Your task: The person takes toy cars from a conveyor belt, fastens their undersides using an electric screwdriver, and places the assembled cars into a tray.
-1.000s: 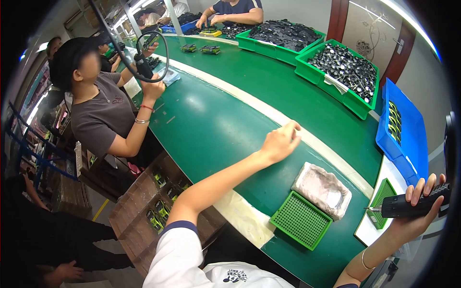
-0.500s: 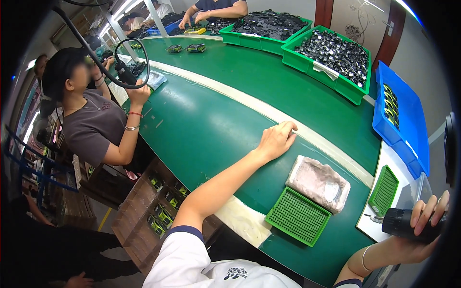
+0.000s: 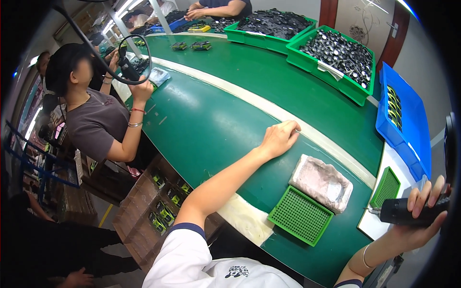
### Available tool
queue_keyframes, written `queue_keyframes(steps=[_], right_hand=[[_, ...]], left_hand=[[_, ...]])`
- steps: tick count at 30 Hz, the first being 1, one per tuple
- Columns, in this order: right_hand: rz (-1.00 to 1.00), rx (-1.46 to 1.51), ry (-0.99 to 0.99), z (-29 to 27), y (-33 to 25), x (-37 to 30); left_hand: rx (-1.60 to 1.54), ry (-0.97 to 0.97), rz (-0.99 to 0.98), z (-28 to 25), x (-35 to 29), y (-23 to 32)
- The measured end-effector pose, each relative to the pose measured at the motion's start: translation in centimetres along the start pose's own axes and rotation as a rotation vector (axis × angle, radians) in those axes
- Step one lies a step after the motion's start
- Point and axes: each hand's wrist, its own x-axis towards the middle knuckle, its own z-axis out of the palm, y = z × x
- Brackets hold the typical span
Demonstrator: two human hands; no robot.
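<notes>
Glossy tabletop (image 3: 206,120), right hand (image 3: 418,233) gripping cylindrical tool (image 3: 396,212)

The counter (image 3: 206,110) is smooth and green, with a pale strip (image 3: 249,98) running along its length. At its near side lie a green perforated tray (image 3: 301,215), a pale, hollowed rectangular block (image 3: 312,175) just beside it and a cream sheet (image 3: 247,222) along the edge. Farther off, two black-and-yellow devices (image 3: 200,45) and two green bins (image 3: 331,79) sit on its surface.
</notes>
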Motion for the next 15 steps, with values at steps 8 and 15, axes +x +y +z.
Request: queue_keyframes(steps=[8, 15], right_hand=[[0.298, 0.072, -0.226, 1.2, 4.8, 1.2], [0.236, -0.071, -0.258, 0.9, 8.6, -0.4]], left_hand=[[0.059, -0.003, 0.025, 0.0, 1.3, -1.7], [-0.050, -0.032, -0.006, 0.3, 1.4, -1.2]])
